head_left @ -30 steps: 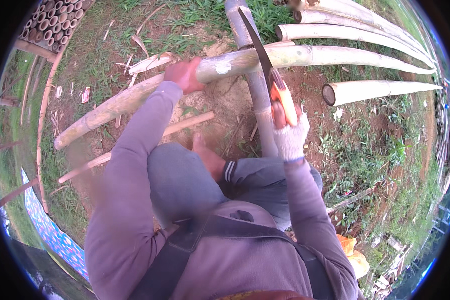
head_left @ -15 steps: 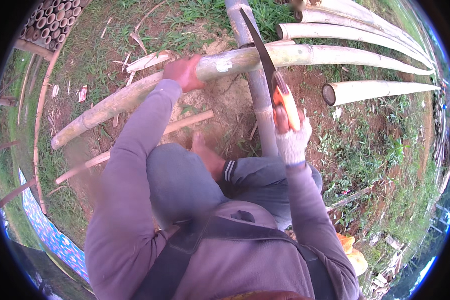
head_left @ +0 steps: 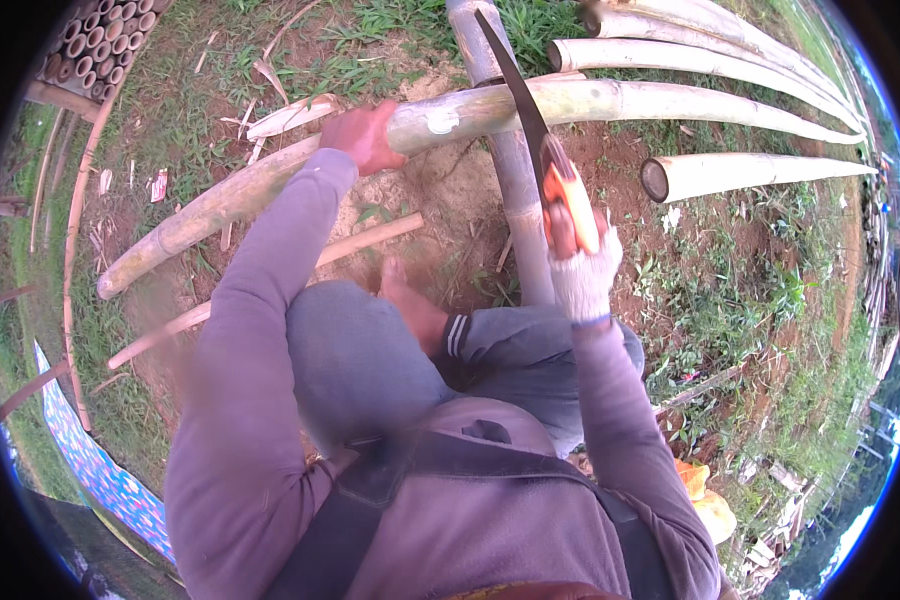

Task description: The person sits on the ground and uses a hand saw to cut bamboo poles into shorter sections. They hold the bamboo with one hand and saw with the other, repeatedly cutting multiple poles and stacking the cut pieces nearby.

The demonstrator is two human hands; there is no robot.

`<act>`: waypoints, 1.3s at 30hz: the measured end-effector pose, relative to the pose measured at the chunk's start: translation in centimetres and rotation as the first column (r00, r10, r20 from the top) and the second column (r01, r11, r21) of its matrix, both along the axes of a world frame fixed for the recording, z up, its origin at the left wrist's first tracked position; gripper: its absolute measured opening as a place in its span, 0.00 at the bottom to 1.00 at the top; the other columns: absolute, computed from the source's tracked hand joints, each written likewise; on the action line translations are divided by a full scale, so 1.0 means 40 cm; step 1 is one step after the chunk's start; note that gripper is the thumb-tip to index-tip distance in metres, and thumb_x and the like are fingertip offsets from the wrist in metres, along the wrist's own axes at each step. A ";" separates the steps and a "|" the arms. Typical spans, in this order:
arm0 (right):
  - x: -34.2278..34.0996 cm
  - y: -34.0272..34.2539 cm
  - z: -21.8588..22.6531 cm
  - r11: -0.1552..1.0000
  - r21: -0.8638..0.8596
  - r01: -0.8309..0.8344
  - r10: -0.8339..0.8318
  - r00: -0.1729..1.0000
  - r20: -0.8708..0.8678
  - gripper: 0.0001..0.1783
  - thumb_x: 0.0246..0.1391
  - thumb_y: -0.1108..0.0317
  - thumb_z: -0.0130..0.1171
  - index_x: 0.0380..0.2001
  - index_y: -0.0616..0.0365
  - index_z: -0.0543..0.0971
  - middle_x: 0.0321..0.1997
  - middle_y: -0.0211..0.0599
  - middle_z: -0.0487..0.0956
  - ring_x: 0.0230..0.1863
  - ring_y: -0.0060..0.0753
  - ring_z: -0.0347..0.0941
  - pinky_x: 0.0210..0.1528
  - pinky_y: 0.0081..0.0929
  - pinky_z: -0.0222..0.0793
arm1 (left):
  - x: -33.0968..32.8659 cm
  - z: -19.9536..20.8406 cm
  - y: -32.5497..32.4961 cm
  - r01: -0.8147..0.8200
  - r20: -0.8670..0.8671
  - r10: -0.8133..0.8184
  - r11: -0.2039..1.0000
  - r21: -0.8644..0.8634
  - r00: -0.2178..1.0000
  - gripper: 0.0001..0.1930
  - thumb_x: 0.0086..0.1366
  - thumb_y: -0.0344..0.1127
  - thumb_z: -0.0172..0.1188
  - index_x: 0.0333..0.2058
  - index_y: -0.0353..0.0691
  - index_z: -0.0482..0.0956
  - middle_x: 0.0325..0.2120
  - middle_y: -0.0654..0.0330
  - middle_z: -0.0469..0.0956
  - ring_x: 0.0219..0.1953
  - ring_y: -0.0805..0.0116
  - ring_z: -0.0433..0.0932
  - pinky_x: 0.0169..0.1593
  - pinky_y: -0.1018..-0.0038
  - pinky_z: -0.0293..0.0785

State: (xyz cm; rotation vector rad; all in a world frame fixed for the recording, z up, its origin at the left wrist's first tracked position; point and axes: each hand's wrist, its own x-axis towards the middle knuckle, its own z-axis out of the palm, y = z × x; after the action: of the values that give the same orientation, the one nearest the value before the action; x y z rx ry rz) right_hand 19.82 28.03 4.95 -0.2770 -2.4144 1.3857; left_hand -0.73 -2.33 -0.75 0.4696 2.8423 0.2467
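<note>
A long bamboo pole [head_left: 470, 112] lies crosswise in front of me, over another bamboo pole [head_left: 515, 185] that runs away from me. Bare, my left hand [head_left: 363, 138] wraps over the top of the crosswise pole, left of the crossing. In a white knit glove with uncovered fingertips, my right hand [head_left: 580, 258] grips the orange handle of a handsaw [head_left: 526, 105]. The dark blade slants up and to the left across the pole, just right of the crossing. How deep its teeth sit in the bamboo I cannot tell.
Several bamboo poles [head_left: 700, 62] lie at the upper right, with one cut pole [head_left: 750, 177] nearer. A split bamboo strip [head_left: 370, 240] rests on the soil by my bare foot [head_left: 410, 305]. Stacked bamboo sections [head_left: 95, 45] fill the upper left corner.
The whole view has shifted slightly. My left hand keeps its hold on the pole, and the saw in my right hand stays across it in nearly the same position.
</note>
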 end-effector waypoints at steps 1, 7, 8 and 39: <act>0.101 0.025 -0.029 0.998 0.068 -0.009 0.008 1.000 0.010 0.10 0.68 0.67 0.69 0.43 0.64 0.84 0.33 0.42 0.86 0.32 0.33 0.82 0.36 0.32 0.76 | -0.008 0.003 -0.012 -0.018 0.001 0.018 1.000 -0.017 1.000 0.44 0.50 0.56 0.80 0.64 0.51 0.73 0.51 0.49 0.86 0.54 0.43 0.86 0.56 0.48 0.82; 0.263 0.064 -0.090 0.992 -0.126 0.009 -0.010 1.000 -0.004 0.10 0.70 0.68 0.65 0.47 0.63 0.82 0.40 0.44 0.87 0.37 0.33 0.86 0.39 0.30 0.80 | -0.003 0.009 0.031 -0.030 0.044 0.031 0.999 -0.029 0.999 0.44 0.52 0.56 0.80 0.65 0.51 0.72 0.51 0.49 0.86 0.54 0.42 0.86 0.58 0.48 0.82; 0.139 0.056 -0.100 0.930 0.360 -0.075 0.134 0.981 -0.140 0.09 0.70 0.67 0.65 0.45 0.61 0.82 0.39 0.43 0.86 0.36 0.33 0.85 0.37 0.30 0.79 | 0.000 0.013 0.033 -0.040 0.064 0.042 0.998 -0.042 0.997 0.44 0.52 0.56 0.80 0.65 0.51 0.72 0.52 0.48 0.86 0.54 0.42 0.85 0.58 0.48 0.82; 0.404 -0.032 0.001 0.998 -0.055 -0.003 0.010 0.992 0.125 0.37 0.72 0.50 0.58 0.71 0.69 0.70 0.61 0.56 0.79 0.57 0.51 0.79 0.62 0.44 0.73 | 0.001 -0.015 -0.090 0.007 0.055 -0.006 0.999 -0.032 0.998 0.43 0.49 0.59 0.83 0.60 0.47 0.76 0.48 0.48 0.88 0.51 0.46 0.88 0.55 0.52 0.83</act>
State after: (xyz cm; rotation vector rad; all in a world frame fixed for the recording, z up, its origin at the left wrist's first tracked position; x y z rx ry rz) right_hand 35.97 26.74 5.00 -0.3812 -2.4822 1.4804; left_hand -0.68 -5.94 -1.33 0.4583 2.7867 0.2091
